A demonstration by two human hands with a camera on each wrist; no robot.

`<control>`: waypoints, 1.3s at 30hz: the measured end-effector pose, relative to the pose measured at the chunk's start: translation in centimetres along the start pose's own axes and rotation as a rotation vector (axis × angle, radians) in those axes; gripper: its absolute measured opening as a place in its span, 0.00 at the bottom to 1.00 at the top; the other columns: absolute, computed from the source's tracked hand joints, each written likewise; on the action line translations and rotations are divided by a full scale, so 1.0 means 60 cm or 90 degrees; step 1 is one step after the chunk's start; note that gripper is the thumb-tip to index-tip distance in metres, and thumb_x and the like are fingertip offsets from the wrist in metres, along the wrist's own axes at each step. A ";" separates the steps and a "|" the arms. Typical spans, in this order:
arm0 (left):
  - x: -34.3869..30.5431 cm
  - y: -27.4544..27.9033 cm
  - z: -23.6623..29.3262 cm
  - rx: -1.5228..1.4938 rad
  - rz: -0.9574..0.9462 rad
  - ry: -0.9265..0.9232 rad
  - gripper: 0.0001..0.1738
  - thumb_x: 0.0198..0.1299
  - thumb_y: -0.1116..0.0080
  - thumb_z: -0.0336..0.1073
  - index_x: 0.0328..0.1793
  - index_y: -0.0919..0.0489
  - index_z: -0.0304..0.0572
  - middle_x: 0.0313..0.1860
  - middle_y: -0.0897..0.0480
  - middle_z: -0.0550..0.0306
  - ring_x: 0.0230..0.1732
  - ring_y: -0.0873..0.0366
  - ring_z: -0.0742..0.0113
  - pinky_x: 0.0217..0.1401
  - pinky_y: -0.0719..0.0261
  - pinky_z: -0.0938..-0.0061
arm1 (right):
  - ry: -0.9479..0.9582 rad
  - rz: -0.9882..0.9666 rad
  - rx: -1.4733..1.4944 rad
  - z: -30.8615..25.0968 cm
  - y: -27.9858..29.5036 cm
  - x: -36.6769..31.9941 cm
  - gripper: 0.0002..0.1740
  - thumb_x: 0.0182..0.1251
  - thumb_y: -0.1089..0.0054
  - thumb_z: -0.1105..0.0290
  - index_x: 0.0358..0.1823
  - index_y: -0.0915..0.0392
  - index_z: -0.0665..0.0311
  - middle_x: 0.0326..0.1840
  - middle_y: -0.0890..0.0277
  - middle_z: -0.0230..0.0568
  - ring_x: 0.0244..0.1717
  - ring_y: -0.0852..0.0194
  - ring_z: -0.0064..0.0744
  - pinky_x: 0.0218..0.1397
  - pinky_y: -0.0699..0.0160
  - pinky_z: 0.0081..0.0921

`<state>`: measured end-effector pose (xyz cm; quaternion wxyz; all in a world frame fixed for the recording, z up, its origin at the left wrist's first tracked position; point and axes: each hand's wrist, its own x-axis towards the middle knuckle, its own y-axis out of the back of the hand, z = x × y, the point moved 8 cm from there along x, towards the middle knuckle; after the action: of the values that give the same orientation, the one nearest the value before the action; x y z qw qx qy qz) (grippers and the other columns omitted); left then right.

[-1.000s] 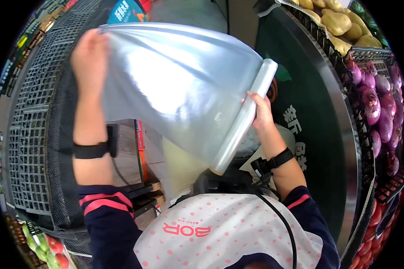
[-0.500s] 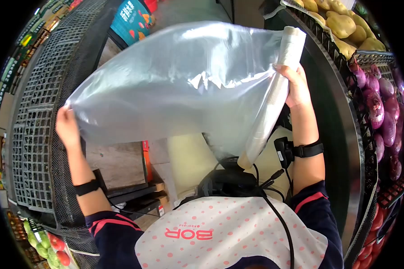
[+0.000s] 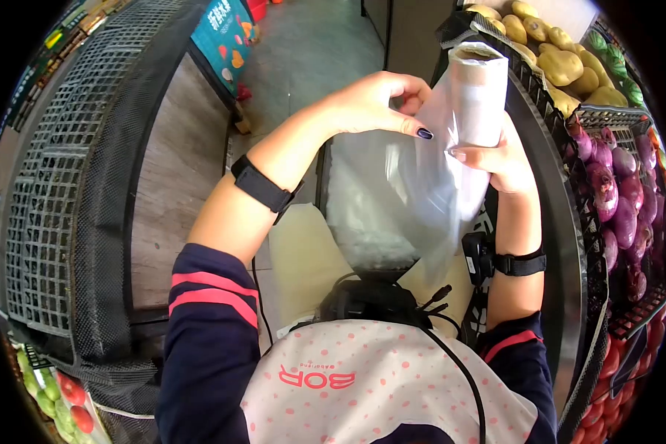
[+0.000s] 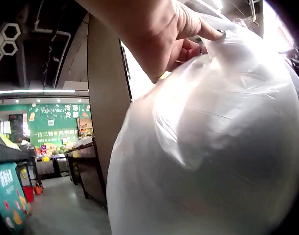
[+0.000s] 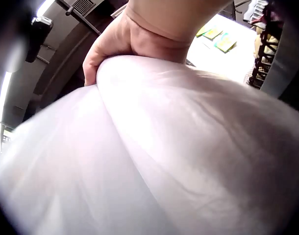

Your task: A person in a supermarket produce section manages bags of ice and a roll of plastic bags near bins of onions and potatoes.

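A roll of clear plastic film (image 3: 477,111) stands nearly upright in front of the body, its cardboard core showing at the top. My right hand (image 3: 507,159) grips the roll from the right, thumb across its front. Loose film (image 3: 433,177) hangs in a fold from the roll's left side down towards the lap. At the film's upper left edge, my left hand (image 3: 381,103) holds the sheet, fingers curled and thumb stretched against it. In the left wrist view the film (image 4: 203,132) bulges below that hand. In the right wrist view the wrapped film (image 5: 154,127) hides most of the fingers.
Crates of potatoes (image 3: 562,66), purple onions (image 3: 621,192) and red produce (image 3: 603,385) line the right side, behind a metal-edged counter (image 3: 562,222). On the left stands a rack with black mesh (image 3: 44,192). A black cable (image 3: 466,377) runs down the apron.
My left hand has come from the far left, with the film stretched out, to beside the roll. The film now hangs slack and folded. The right hand has kept its grip, tilting the roll more upright.
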<state>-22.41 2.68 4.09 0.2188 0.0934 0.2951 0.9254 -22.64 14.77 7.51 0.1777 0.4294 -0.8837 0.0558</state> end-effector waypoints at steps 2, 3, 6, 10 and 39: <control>0.006 -0.004 0.006 -0.023 0.054 -0.086 0.34 0.41 0.31 0.41 0.55 0.33 0.42 0.47 0.29 0.63 0.54 0.35 0.72 0.58 0.38 0.75 | -0.063 -0.044 0.011 0.016 0.013 -0.016 0.23 0.35 0.37 0.76 0.40 0.27 0.69 0.32 0.28 0.32 0.34 0.31 0.21 0.41 0.31 0.20; 0.002 0.001 0.022 -0.042 0.112 -0.170 0.31 0.41 0.31 0.42 0.53 0.30 0.42 0.45 0.26 0.62 0.50 0.32 0.74 0.52 0.32 0.77 | -0.081 -0.057 -0.012 0.018 0.016 -0.021 0.24 0.35 0.35 0.75 0.41 0.28 0.70 0.32 0.28 0.32 0.34 0.31 0.21 0.42 0.32 0.20; 0.004 -0.035 0.011 -0.283 0.018 -0.115 0.29 0.42 0.31 0.42 0.51 0.28 0.40 0.44 0.25 0.62 0.48 0.32 0.75 0.50 0.32 0.78 | -0.047 -0.019 -0.103 -0.001 0.018 -0.032 0.25 0.36 0.35 0.74 0.42 0.29 0.70 0.32 0.28 0.33 0.34 0.31 0.21 0.40 0.32 0.20; -0.023 -0.046 -0.031 -0.099 -0.013 0.073 0.21 0.56 0.46 0.50 0.27 0.21 0.37 0.20 0.22 0.62 0.22 0.32 0.79 0.25 0.34 0.83 | -0.032 0.057 -0.169 -0.016 0.035 -0.048 0.25 0.38 0.34 0.74 0.42 0.29 0.71 0.31 0.28 0.34 0.32 0.31 0.22 0.39 0.31 0.20; -0.025 -0.134 -0.225 0.058 0.651 -0.079 0.07 0.59 0.58 0.29 0.40 0.28 0.41 0.36 0.25 0.58 0.39 0.28 0.64 0.42 0.31 0.73 | 0.119 0.422 -0.202 -0.053 0.087 -0.190 0.20 0.44 0.37 0.75 0.40 0.31 0.72 0.30 0.29 0.41 0.26 0.29 0.29 0.34 0.30 0.23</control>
<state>-22.38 1.02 -11.62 -0.2486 0.2898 0.2385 0.8930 -19.39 27.24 6.64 0.2944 0.0807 -0.9522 0.0119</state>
